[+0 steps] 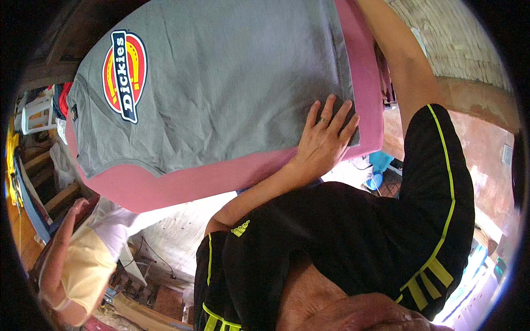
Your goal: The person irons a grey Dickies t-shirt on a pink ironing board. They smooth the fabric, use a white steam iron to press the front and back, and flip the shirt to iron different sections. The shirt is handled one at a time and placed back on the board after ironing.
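A grey sleeveless shirt [221, 94] with a round red, yellow and dark blue print lies spread over a pink, cloth-covered board [187, 187]. Small creases run across the fabric near its armhole and lower side. My left hand [326, 132] rests flat near the shirt's hem, at the near right corner, fingers apart and a ring on one of them. Beyond the board's right side my right arm reaches up and out of the top of the picture, so my right hand is hidden from sight.
At lower left stands another person in a pale yellow top [85, 270], one arm raised. A white plastic chair [38, 115] and wooden slats [61, 198] are at far left. Blue items [380, 163] sit below the board's right end, near a reddish wall [475, 143].
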A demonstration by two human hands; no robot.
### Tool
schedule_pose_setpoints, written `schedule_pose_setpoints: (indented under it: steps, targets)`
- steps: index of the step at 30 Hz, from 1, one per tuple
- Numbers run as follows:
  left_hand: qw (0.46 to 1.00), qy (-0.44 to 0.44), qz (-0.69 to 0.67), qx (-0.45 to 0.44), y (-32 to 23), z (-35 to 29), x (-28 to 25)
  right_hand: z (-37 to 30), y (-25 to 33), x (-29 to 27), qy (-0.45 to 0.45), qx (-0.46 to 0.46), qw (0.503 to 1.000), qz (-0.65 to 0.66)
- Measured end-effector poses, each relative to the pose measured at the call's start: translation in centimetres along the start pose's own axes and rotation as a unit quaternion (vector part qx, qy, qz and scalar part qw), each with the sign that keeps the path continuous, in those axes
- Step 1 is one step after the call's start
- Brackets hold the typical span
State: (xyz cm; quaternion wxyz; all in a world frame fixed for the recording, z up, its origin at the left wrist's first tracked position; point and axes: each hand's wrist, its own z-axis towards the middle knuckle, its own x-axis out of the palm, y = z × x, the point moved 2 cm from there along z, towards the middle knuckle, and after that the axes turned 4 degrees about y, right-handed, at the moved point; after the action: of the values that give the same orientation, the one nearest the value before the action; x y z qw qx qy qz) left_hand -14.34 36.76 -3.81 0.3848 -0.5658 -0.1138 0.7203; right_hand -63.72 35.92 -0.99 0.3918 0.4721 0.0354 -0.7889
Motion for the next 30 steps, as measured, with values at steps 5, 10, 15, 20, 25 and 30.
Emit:
schedule_pose_setpoints:
  steps: [5, 10, 15, 20, 25, 30]
  targets:
    - [1.0, 0.015, -0.015, 0.019, 0.4, 0.8, 1.0, -2.6, 2.6, 0.1, -0.049, 0.034, 0.998, 0.011]
    - [0.997, -0.013, 0.031, -0.074, 2.3, -2.9, -4.0, -16.9, 13.9, -9.5, 0.065, -0.068, 0.988, 0.122]
    - [0.952, -0.022, 0.195, -0.234, 4.9, -11.1, -8.6, -29.5, 13.8, -9.9, 0.137, -0.101, 0.983, -0.064]
    - [0.929, -0.102, 0.2, -0.295, 5.8, -17.9, -10.9, -30.2, 11.5, -10.3, 0.114, -0.073, 0.984, -0.114]
    - [0.899, -0.21, 0.286, -0.256, 9.2, -20.0, -14.0, -29.5, 11.5, -10.4, 0.148, -0.07, 0.98, -0.108]
    - [0.938, -0.191, 0.199, -0.211, 10.8, -21.6, -18.0, -30.4, 10.4, -10.7, 0.159, -0.083, 0.973, -0.146]
